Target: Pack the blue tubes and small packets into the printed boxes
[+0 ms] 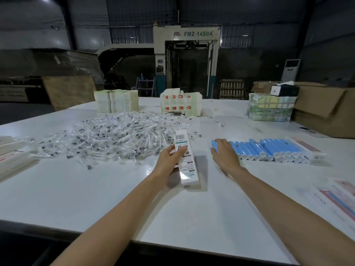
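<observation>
My left hand (172, 160) grips a long white printed box (186, 164) above the middle of the white table (96, 198), fingers wrapped across its printed face. To the right lies a row of blue tubes (269, 150) with white caps toward me. My right hand (223, 152) lies on the left end of that row, fingers over the first tubes; whether they curl round one is hidden. A wide heap of small clear packets (107, 137) covers the table to the left of the box.
Stacks of flat printed cartons (180, 103) and pale sheets (117, 100) stand at the table's far side. A wrapped bundle (269, 108) and cardboard boxes (322, 110) sit at the far right. Flat boxes (13, 156) lie at the left edge, printed sheets (340, 196) at the right.
</observation>
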`<state>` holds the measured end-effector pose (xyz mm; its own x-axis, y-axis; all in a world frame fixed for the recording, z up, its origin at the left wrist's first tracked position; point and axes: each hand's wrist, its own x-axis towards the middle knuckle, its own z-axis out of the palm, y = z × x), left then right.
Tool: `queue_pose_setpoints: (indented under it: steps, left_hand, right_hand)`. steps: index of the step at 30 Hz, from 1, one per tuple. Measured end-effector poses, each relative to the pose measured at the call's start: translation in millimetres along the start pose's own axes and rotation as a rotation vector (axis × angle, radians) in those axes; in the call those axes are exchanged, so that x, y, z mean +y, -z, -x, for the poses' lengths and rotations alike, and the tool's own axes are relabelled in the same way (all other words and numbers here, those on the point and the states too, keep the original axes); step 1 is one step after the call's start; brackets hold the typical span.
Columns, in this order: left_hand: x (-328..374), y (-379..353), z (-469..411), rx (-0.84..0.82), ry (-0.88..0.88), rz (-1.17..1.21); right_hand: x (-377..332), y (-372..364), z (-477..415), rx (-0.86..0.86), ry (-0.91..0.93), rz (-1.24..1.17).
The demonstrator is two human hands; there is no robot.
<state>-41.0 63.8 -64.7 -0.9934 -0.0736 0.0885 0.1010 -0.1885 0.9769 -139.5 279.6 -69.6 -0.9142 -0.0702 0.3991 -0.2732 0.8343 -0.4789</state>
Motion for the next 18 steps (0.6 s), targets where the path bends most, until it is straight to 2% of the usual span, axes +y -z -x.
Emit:
queue_pose_setpoints:
  steps: [3, 7, 10, 18]
  left_hand:
    - [-0.9, 3.5, -1.6, 0.058, 0.004, 0.06]
    - [-3.0, 5.6, -4.9, 0.054, 0.006, 0.111]
    - [-3.6, 3.7, -7.0, 0.036, -0.011, 0.078]
    - [1.6, 0.2, 0.0, -0.06, -0.026, 0.052]
  right_hand:
    - [10.8, -9.6, -8.6, -0.097, 0.063, 0.242]
    - [7.7, -17.6, -10.3, -0.04, 0.11, 0.447]
    - [-1.5, -15.3, -5.5, -0.071, 0.092, 0.552]
    - [-21.5, 6.8, 37.2, -0.112, 0.1, 0.573]
